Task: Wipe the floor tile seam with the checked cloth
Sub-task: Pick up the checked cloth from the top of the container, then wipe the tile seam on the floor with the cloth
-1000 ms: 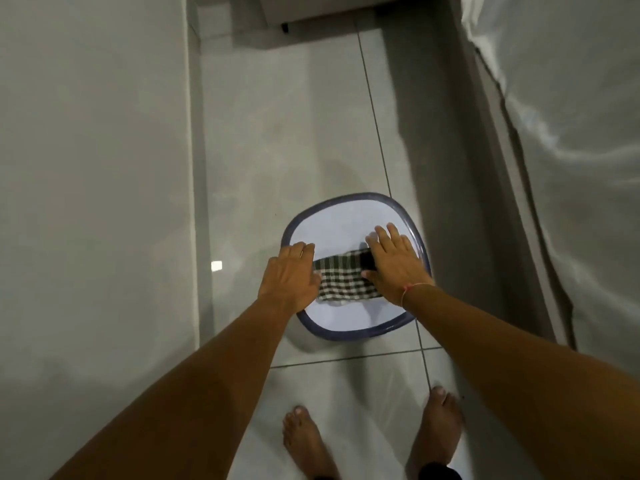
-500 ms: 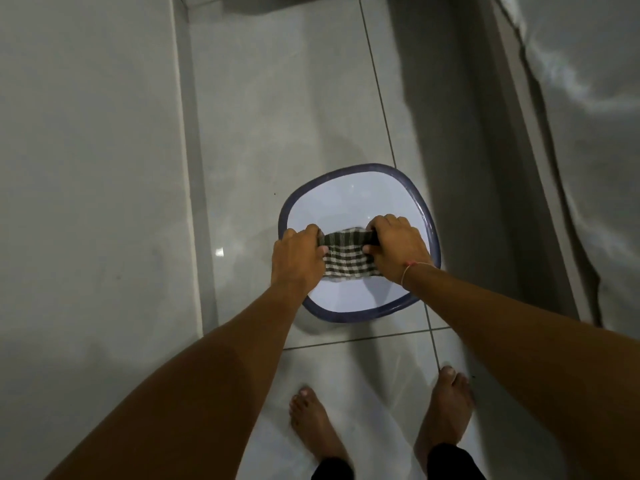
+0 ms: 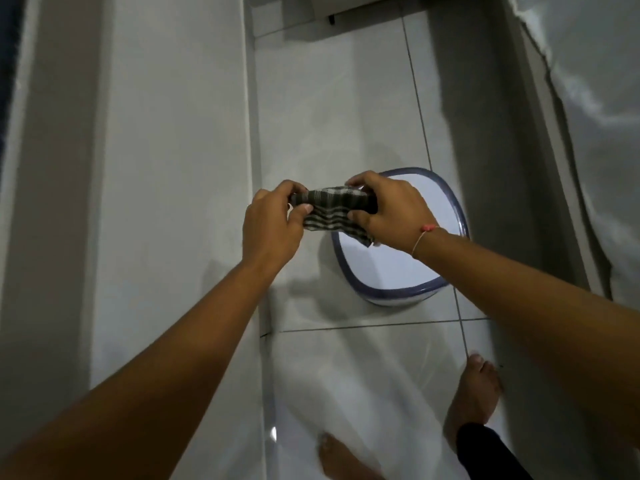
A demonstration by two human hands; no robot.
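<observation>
While gripped, checked cloth (image 3: 331,211) between fingers (image 3: 300,210).

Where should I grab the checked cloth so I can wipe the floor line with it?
Grab it at its two short ends, coming from above, as the left hand and right hand do now. The cloth is folded into a narrow band stretched between them, so its loose lower edge hangs free to press along the seam, probably best.
</observation>
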